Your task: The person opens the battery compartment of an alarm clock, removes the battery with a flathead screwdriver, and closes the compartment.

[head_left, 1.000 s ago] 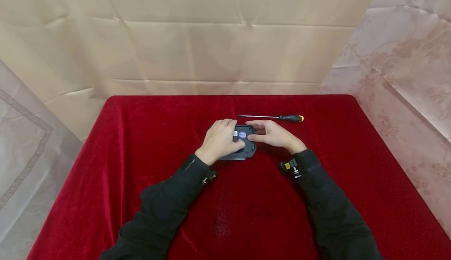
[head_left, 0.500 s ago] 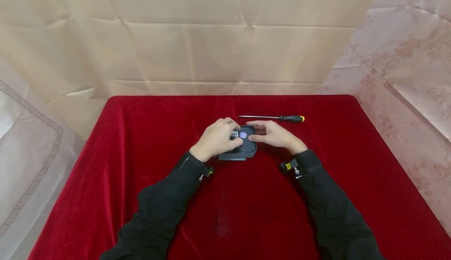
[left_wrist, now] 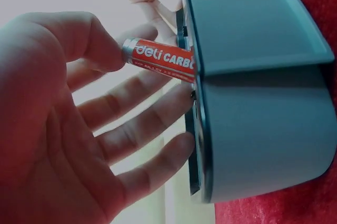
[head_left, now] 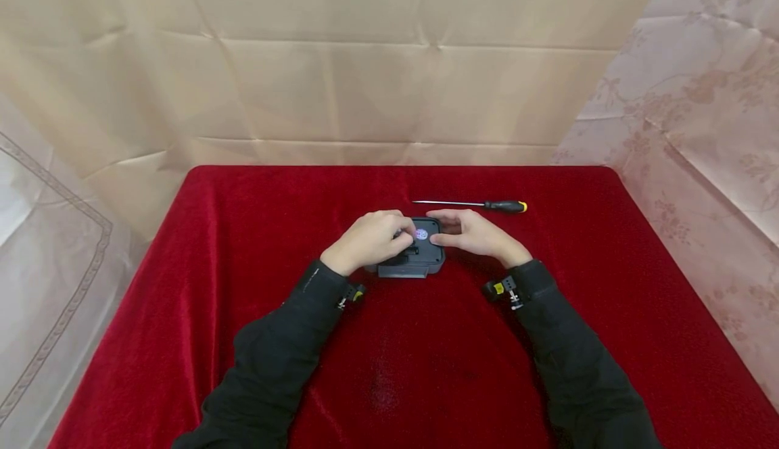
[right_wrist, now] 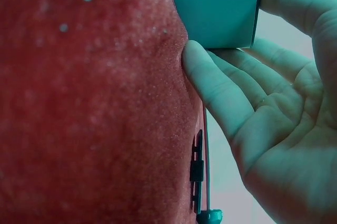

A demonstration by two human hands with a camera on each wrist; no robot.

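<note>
A dark grey plastic device (head_left: 420,254) lies near the middle of the red-covered worktop (head_left: 426,368), with both hands on it. The left hand (head_left: 365,241) pinches a red battery (left_wrist: 160,60) between thumb and a finger, the battery's far end sitting at an opening in the device's face; how far it is seated cannot be seen, as the casing edge cuts it off. Its other fingers lie relaxed against the casing. The battery reads "deli CARBO", the rest hidden. The right hand (head_left: 471,234) grips the device's right side, thumb on top and fingers curled under its edge. A round sticker on top is too small to read. A screwdriver (head_left: 471,204) with a black and yellow handle lies just beyond, on the far side.
</note>
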